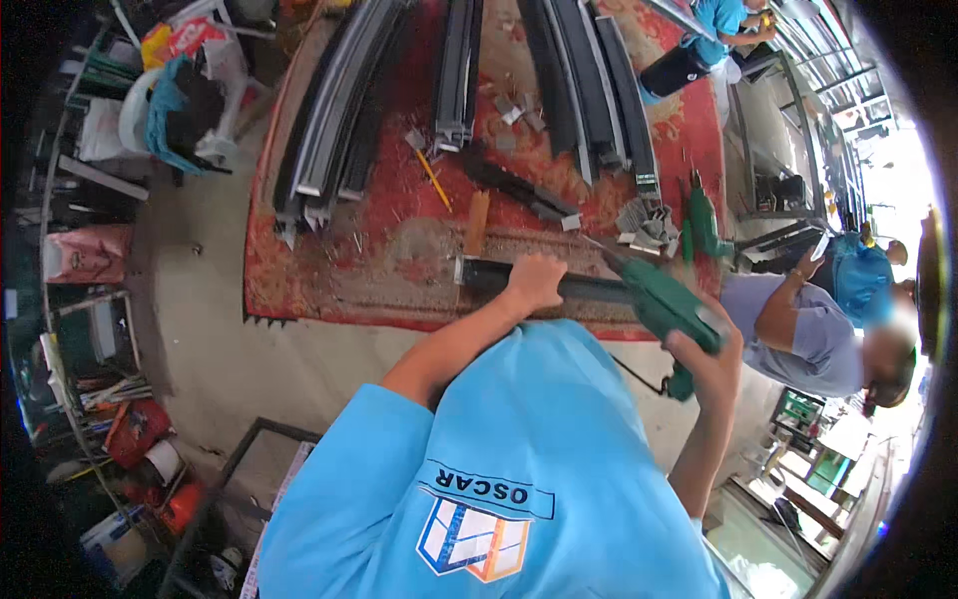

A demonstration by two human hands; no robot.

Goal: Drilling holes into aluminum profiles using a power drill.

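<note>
My left hand [536, 280] is closed on a dark metal profile [596, 287] lying crosswise near the front edge of the worn red carpet [299, 280]. My right hand [707, 354] grips a green power drill [647, 295], raised over the profile's right part with its bit toward the upper left. A wooden piece [476, 222] lies beyond the profile's left end. A yellow pencil [435, 180] lies farther back beside small metal pieces [514, 110]. A dark elongated object [514, 188], a pile of metal brackets [649, 220] and a second green drill [705, 222] are also on the carpet.
Long bundles of profiles [339, 110] lie at the back. Cluttered racks [85, 255] line the left side. A person in lilac [808, 339] and another in blue [863, 280] are close at right; another person [714, 30] is at the top right. A metal frame [239, 459] stands at lower left.
</note>
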